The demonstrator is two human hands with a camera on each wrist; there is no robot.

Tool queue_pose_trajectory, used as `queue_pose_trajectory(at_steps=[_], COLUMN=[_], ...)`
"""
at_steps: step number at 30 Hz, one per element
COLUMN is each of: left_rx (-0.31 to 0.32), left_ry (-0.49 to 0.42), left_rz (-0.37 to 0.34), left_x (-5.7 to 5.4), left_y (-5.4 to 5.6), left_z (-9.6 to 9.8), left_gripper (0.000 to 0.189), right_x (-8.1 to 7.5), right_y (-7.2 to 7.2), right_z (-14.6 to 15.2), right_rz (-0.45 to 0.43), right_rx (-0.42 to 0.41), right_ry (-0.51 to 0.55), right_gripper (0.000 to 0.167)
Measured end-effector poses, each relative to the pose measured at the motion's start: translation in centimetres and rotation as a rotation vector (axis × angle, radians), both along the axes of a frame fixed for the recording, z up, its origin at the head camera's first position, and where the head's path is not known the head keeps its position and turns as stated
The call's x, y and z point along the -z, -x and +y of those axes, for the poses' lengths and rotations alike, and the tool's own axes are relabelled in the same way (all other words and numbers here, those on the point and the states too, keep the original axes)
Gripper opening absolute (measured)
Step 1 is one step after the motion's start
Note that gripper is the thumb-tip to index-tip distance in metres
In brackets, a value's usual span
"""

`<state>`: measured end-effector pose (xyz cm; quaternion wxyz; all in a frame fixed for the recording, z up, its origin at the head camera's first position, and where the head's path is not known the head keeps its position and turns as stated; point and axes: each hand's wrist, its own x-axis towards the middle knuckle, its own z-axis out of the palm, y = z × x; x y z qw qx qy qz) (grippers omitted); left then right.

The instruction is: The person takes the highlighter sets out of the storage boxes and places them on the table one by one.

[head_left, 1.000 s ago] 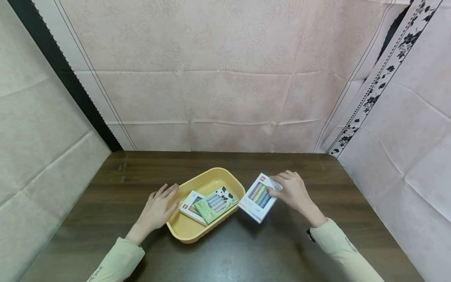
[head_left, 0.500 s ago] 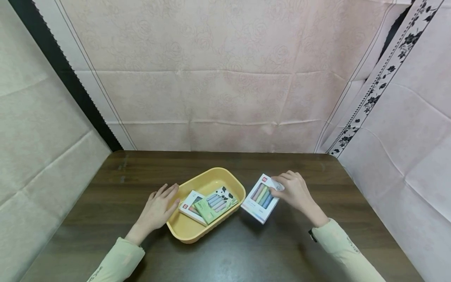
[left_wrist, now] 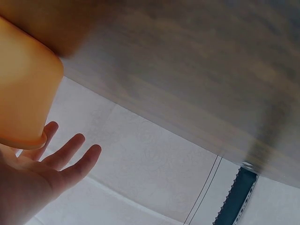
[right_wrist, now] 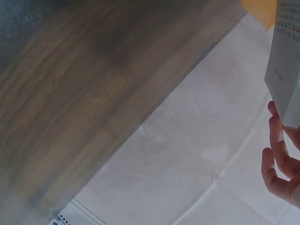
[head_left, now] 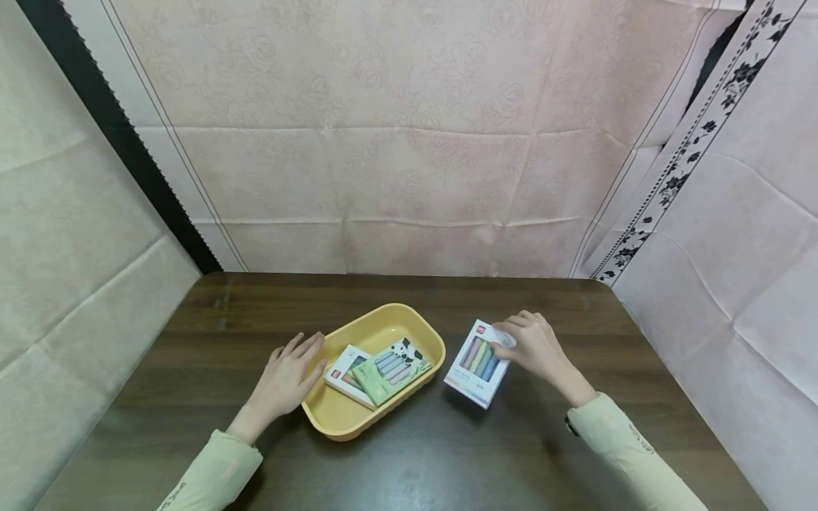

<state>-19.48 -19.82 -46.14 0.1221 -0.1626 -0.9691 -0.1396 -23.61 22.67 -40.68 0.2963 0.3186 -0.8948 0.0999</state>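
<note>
A white box of pastel markers (head_left: 479, 363) with a clear window is pinched near its upper right corner by my right hand (head_left: 529, 345), just right of the tray. In the right wrist view, the back of this box (right_wrist: 286, 65) shows above the curled fingers (right_wrist: 276, 140). My left hand (head_left: 285, 375) rests with spread fingers on the left rim of a yellow plastic tray (head_left: 332, 424). Inside the tray lies a green box (head_left: 391, 372) with a cow-spotted picture, overlapping a second white box (head_left: 348, 378). The left wrist view shows the left hand (left_wrist: 51, 168) beside the tray's wall (left_wrist: 28, 79).
The dark wooden table (head_left: 422, 468) carries the tray near its middle. Pale patterned cloth (head_left: 409, 177) hangs behind the table's far edge and along both sides.
The right hand's box of markers has shifted slightly right and away from the tray's rim, turning a little more upright in view. The left hand and tray look nearly unmoved.
</note>
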Motion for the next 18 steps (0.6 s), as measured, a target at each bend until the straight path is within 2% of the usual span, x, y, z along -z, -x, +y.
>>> queue_pose_trajectory(at_steps=[18], left_rx=[0.006], left_ry=[-0.003], left_rz=[0.013], left_x=[0.1], left_y=[0.0], left_z=[0.0], left_gripper=[0.049], right_x=[1.3], right_y=[0.3], right_z=[0.5], right_rz=[0.003], right_rx=[-0.022], right_ry=[-0.043], right_gripper=[0.032])
